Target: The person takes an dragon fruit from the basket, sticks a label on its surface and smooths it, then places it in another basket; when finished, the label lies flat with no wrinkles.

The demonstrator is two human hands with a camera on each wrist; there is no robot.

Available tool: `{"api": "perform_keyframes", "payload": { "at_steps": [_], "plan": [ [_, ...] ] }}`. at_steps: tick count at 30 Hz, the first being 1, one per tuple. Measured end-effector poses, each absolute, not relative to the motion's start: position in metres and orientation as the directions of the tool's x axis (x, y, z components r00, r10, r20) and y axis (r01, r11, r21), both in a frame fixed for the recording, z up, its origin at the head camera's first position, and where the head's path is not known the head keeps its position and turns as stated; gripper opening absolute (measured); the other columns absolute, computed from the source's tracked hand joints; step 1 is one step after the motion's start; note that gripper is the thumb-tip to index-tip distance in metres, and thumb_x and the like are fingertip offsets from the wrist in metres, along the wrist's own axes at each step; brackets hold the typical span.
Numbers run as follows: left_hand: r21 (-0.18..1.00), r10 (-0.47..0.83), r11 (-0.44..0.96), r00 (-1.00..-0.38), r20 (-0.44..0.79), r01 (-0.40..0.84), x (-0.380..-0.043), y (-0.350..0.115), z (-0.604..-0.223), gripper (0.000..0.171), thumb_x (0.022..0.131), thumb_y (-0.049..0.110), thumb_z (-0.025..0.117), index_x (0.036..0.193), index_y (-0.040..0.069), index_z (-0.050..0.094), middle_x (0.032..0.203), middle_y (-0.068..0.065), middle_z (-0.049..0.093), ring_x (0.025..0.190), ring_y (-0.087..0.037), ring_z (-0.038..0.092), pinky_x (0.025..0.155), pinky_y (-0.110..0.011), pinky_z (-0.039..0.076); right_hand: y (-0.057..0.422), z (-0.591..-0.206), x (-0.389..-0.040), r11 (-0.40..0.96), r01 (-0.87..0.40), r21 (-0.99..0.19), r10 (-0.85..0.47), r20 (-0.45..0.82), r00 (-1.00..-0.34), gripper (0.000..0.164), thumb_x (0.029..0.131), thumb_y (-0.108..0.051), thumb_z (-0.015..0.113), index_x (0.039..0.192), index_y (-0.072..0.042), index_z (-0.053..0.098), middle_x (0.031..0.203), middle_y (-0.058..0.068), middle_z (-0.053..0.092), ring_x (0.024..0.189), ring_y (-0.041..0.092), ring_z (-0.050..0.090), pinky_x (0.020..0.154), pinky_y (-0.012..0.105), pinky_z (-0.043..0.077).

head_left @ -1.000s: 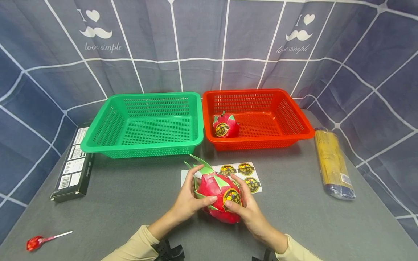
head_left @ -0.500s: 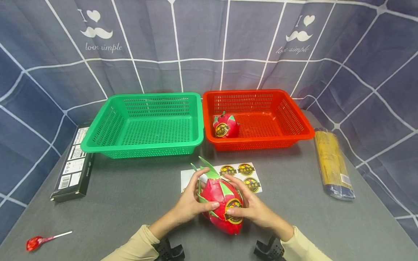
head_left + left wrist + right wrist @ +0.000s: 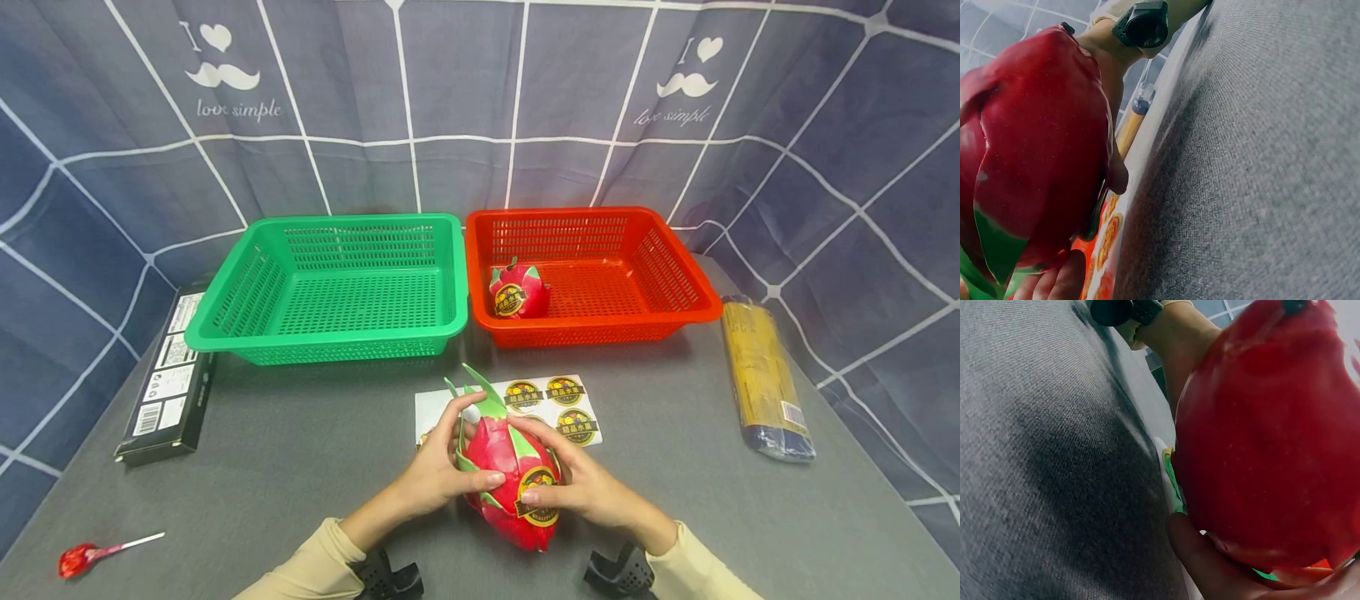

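Note:
Both hands hold a red dragon fruit (image 3: 504, 529) with green scales, its leafy end pointing away from the person. The left hand (image 3: 435, 475) grips its left side, thumb lying on top. On the opposite side the right hand (image 3: 588, 492) curls round the fruit, its thumb on the round black-and-gold sticker (image 3: 542, 508). From below, the left wrist view shows the dragon fruit's glossy red skin (image 3: 1041, 137) above the grey table. The same skin (image 3: 1266, 450) fills much of the right wrist view, over some fingers (image 3: 1210, 562). A white sticker sheet (image 3: 430, 404) lies just behind, partly covered by the fruit and left hand.
Behind stand a green basket (image 3: 330, 343) and a red basket (image 3: 600, 321) with a smaller stickered dragon fruit (image 3: 525, 292) inside. A black box (image 3: 161, 408) and a lollipop (image 3: 81, 558) lie left, a yellow wrapped packet (image 3: 765, 375) right.
The dragon fruit has shifted toward the person and slightly right, and its tip has turned a little. The right hand has moved down with it; the left hand keeps its grip.

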State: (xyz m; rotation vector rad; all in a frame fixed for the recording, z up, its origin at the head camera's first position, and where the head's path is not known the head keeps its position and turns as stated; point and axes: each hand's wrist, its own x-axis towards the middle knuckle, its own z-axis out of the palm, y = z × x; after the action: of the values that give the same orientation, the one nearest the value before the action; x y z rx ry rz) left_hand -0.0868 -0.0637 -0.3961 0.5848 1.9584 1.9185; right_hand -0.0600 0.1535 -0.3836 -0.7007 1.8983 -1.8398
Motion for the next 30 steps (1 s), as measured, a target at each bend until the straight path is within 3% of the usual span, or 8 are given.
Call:
{"api": "perform_keyframes", "payload": {
  "at_steps": [6,15,22,30],
  "plan": [
    [0.998,0.514,-0.003,-0.856,0.060,0.068,-0.086,-0.064,-0.396,0.078,0.071,0.019,0.075,0.135,0.022,0.030,0.097,-0.017,0.047,0.083,-0.018,0.058,0.065,-0.031,0.055,0.153,-0.383,-0.058,0.017,-0.168,-0.986,-0.573,0.128,-0.810,0.062,0.082,-0.006,0.062,0.137,-0.010,0.034,0.123,0.010,0.046,0.104,0.009,0.052,0.080,0.030,0.051],
    [1.000,0.595,-0.008,-0.804,0.009,0.005,-0.086,-0.063,-0.394,0.081,0.076,0.019,0.071,0.140,0.023,0.022,0.109,-0.020,0.047,0.084,-0.019,0.059,0.070,-0.032,0.054,0.155,-0.383,-0.053,0.038,-0.172,-0.984,-0.527,0.127,-0.840,0.062,0.080,-0.005,0.063,0.136,-0.010,0.036,0.130,0.017,0.040,0.105,0.009,0.050,0.079,0.031,0.052],
    [0.999,0.648,0.031,-0.761,-0.002,0.023,-0.086,-0.063,-0.392,0.082,0.080,0.024,0.068,0.142,0.025,0.016,0.117,-0.016,0.049,0.099,-0.020,0.056,0.078,-0.029,0.052,0.157,-0.383,-0.049,0.061,-0.199,-0.978,-0.503,0.142,-0.852,0.061,0.079,-0.004,0.063,0.134,-0.009,0.038,0.127,-0.003,0.045,0.104,0.008,0.051,0.077,0.031,0.052],
    [0.998,0.662,0.043,-0.750,0.006,0.046,-0.087,-0.062,-0.388,0.076,0.084,0.023,0.064,0.144,0.027,0.018,0.122,-0.018,0.050,0.099,-0.020,0.058,0.080,-0.026,0.051,0.165,-0.376,-0.046,0.099,-0.191,-0.977,-0.465,0.124,-0.877,0.060,0.079,-0.006,0.064,0.134,-0.010,0.039,0.122,-0.001,0.048,0.102,0.009,0.051,0.073,0.032,0.054]
  ]
}}
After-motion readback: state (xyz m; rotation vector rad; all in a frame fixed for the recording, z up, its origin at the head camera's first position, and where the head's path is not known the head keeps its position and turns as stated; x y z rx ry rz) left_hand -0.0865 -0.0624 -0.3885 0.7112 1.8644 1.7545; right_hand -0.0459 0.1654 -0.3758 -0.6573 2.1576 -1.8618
